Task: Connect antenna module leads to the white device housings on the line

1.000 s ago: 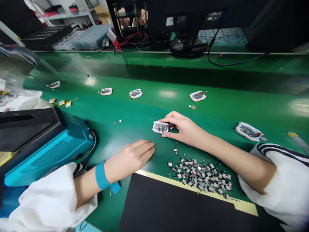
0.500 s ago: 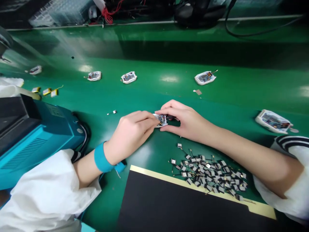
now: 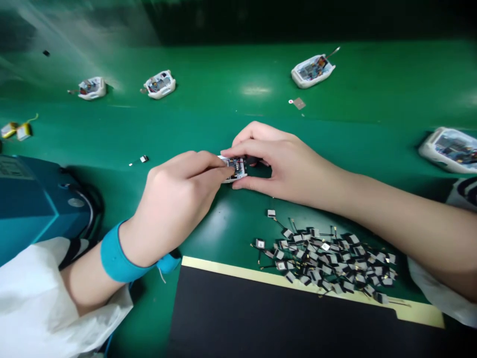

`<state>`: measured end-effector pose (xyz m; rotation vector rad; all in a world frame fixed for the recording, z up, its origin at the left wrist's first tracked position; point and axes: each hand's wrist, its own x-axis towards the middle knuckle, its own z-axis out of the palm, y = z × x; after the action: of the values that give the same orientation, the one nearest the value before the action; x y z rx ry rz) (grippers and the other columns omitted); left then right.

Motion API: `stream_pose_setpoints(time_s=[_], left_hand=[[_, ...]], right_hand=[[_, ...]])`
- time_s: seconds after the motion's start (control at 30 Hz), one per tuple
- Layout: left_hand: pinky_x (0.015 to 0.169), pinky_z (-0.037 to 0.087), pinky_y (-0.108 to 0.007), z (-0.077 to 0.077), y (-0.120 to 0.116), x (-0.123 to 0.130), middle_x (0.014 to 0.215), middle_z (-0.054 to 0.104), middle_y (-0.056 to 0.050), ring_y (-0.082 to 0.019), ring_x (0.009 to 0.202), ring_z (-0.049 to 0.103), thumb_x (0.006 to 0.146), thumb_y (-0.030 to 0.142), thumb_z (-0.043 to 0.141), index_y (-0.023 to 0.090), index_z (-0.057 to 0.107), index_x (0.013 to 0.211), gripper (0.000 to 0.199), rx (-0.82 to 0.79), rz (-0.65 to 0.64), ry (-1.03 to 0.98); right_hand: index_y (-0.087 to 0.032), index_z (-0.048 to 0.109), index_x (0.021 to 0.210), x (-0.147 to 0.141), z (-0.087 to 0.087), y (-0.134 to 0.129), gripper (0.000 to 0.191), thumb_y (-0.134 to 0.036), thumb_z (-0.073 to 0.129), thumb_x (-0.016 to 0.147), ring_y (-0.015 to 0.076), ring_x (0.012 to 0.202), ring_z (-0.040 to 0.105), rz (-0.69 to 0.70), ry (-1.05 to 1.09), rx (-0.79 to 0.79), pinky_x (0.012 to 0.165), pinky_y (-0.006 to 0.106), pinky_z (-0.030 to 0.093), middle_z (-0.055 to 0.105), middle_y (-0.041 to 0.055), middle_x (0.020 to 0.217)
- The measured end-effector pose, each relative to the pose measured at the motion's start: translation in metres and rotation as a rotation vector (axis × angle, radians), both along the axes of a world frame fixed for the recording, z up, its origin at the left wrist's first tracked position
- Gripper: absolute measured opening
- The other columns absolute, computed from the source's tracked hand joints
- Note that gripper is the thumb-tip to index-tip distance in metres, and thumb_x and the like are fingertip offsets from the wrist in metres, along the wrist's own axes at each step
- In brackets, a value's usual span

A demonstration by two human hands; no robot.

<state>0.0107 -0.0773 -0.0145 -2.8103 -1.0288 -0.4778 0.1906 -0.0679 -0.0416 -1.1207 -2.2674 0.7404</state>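
Observation:
Between my hands, over the green mat, is a small white casing with a circuit board [image 3: 238, 168] inside. My right hand [image 3: 276, 159] grips its right side, with the thumb at the near edge and fingers at the far edge. Fingertips of my left hand [image 3: 182, 189] press together on the board's left part; whether they pinch a small part is hidden. A teal band [image 3: 119, 256] circles my left wrist. Below my right hand lies a pile of small grey-and-black modules with short leads [image 3: 331, 261].
Open white device casings [image 3: 160, 84], [image 3: 92, 88], [image 3: 312, 71], [image 3: 450, 149] stand along the far side and right. A black sheet with a yellow edge [image 3: 283, 313] lies in front. A teal machine [image 3: 30, 204] and yellow batteries [image 3: 24, 131] are at left.
The camera view has moved down and closer, so the machine and batteries are partly cut off. Both hands keep the same pose at the casing.

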Motion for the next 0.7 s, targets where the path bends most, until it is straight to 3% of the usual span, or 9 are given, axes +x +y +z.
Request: stream_pose_setpoints(time_s=[0.27, 0.7], left_hand=[[0.061, 0.048, -0.025, 0.0038, -0.0029, 0.0025, 0.087, 0.064, 0.002, -0.013, 0.077, 0.060, 0.083, 0.019, 0.042, 0.021, 0.061, 0.084, 0.019, -0.040, 0.041, 0.034], [0.055, 0.044, -0.022, 0.0033, -0.0023, 0.0031, 0.083, 0.063, 0.003, -0.012, 0.073, 0.059, 0.083, 0.019, 0.042, 0.020, 0.062, 0.083, 0.020, -0.015, 0.036, 0.052]], right_hand=[[-0.020, 0.057, 0.098, 0.0007, -0.0002, 0.0001, 0.033, -0.033, 0.062, 0.068, 0.0163, 0.093, 0.052, -0.001, -0.022, 0.024, 0.080, 0.033, 0.044, 0.051, -0.0013, 0.095], [-0.017, 0.057, 0.097, 0.0000, 0.0013, 0.0005, 0.035, -0.032, 0.064, 0.066, 0.0142, 0.090, 0.053, -0.011, -0.047, 0.038, 0.074, 0.028, 0.046, 0.051, -0.0016, 0.093]])
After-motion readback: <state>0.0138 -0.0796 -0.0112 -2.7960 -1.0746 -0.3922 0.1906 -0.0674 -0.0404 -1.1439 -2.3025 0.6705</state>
